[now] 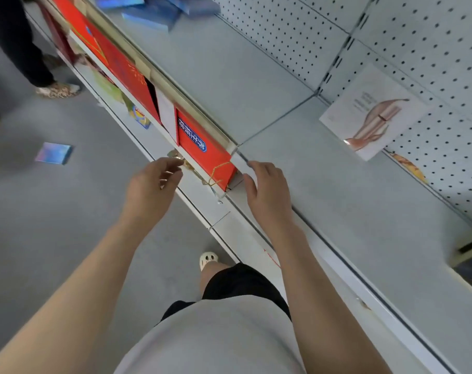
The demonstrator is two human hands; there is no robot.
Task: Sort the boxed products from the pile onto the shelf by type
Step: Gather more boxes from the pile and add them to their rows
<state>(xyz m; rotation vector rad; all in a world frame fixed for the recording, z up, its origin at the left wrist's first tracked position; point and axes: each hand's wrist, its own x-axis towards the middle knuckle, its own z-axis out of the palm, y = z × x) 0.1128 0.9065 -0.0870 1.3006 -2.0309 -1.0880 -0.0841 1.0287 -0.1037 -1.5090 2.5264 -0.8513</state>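
**Both hands hovering at the lower shelf by the red gift box**

Looking down at two bare arms reaching toward the shelving. Left hand hanging with fingers loosely curled, grip holding nothing, fingertips just beside a small gold object too blurred to identify at the lower shelf's front edge. Right hand spreading with fingers relaxed, grip open and empty, thumb near the corner of the red gift box; whether touching, cannot tell.

Red gift box standing on the lower shelf, showing a blue label with white characters and a gold cord handle dangling at its near end. Sitting to its left, in the same row, a white box and a larger red box.

Lying flat on the upper shelf, near the pegboard back panel, a white box with a pink printed design. Piling at the far end of that shelf, several blue holographic boxes. Lying alone on the grey floor, one more holographic box.

Standing further off at the upper left, another person's legs.
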